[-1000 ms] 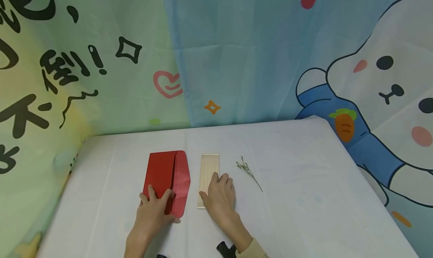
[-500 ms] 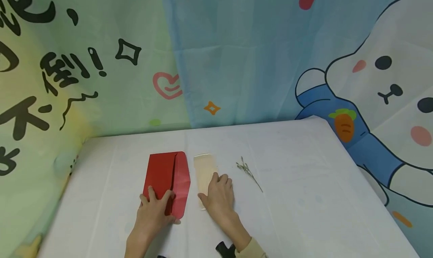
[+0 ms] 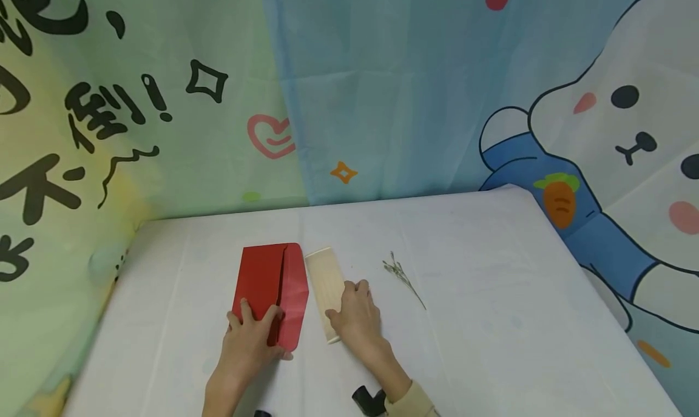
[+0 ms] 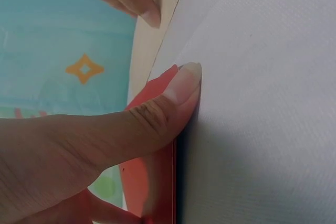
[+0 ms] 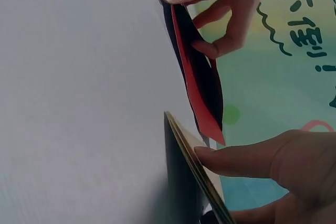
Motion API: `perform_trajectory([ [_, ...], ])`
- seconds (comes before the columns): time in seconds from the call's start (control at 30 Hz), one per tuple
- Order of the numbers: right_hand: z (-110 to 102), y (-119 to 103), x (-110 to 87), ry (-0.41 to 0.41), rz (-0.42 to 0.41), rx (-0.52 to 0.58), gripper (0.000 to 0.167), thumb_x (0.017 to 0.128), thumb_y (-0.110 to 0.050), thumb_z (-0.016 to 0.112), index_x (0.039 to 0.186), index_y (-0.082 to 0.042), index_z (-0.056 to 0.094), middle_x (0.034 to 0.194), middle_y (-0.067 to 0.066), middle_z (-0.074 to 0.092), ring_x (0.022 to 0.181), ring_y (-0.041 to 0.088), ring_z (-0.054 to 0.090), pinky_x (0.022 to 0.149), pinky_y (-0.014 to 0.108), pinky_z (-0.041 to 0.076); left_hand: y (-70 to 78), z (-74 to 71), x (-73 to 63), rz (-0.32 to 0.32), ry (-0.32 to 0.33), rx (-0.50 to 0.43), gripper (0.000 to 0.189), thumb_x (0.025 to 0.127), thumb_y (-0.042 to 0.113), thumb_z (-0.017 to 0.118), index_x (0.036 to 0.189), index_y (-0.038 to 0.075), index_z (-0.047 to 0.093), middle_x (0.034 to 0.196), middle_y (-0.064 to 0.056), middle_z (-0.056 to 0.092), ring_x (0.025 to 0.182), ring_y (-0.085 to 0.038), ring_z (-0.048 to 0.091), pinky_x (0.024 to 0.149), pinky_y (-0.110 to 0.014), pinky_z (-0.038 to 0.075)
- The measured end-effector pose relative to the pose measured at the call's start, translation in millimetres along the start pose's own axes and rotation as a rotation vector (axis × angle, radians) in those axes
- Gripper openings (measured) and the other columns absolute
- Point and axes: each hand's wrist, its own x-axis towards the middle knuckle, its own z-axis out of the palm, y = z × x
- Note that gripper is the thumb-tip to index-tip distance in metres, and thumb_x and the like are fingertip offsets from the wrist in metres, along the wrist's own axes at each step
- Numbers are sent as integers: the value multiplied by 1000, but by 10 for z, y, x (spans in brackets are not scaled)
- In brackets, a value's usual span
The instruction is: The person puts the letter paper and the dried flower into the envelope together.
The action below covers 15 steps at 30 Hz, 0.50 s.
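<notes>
Swung anticlockwise, the pale strip [image 3: 322,280] now leans its far end nearer the red envelope [image 3: 261,277].
Its long axis runs eleven to five o'clock, at the envelope's three; the right hand [image 3: 357,320] pinches it, hiding part of one edge. The left hand [image 3: 247,337] grips the envelope's half-covered near end. Backdrop lettering [image 3: 34,200] at ten, partly cut off, shows 不 and 倒.

Envelope [image 3: 260,277], panel [image 3: 324,280] partly behind hands [image 3: 248,341] [image 3: 358,320]

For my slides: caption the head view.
Left hand gripping a red envelope, right hand a pale strip, sprig lying to the right.
</notes>
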Motion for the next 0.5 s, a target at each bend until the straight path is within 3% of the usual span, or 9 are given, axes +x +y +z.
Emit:
perform_trajectory([
  [0.13, -57, 52, 39, -24, 0, 58, 49, 85, -13, 83, 124, 5, 62, 107, 23, 70, 97, 42, 70, 74, 56, 56, 16, -15, 5, -11, -16, -8, 77, 60, 36, 100, 121, 17, 57, 135, -40, 41, 117, -64, 44, 81, -63, 58],
  [0.27, -115, 97, 77, -35, -17, 134, 37, 88, -10, 77, 121, 1, 65, 96, 15, 75, 86, 34, 72, 66, 48, 55, 19, -33, 15, -15, -26, -11, 75, 61, 35, 100, 121, 18, 58, 137, -40, 40, 118, -66, 43, 81, -64, 57],
  [0.4, -188, 149, 112, -95, -51, 239, 33, 89, -4, 73, 121, 4, 66, 84, 8, 74, 74, 19, 67, 63, 37, 52, 21, -40, 17, -16, -36, -13, 77, 61, 37, 99, 123, 17, 58, 139, -41, 39, 119, -66, 42, 82, -64, 57],
  [0.5, -246, 201, 142, -157, -80, 303, 33, 91, -1, 71, 122, 7, 65, 82, 9, 72, 72, 18, 66, 68, 36, 55, 20, -42, 10, -12, -35, -12, 78, 62, 38, 99, 124, 16, 58, 139, -41, 39, 118, -66, 42, 81, -63, 57],
])
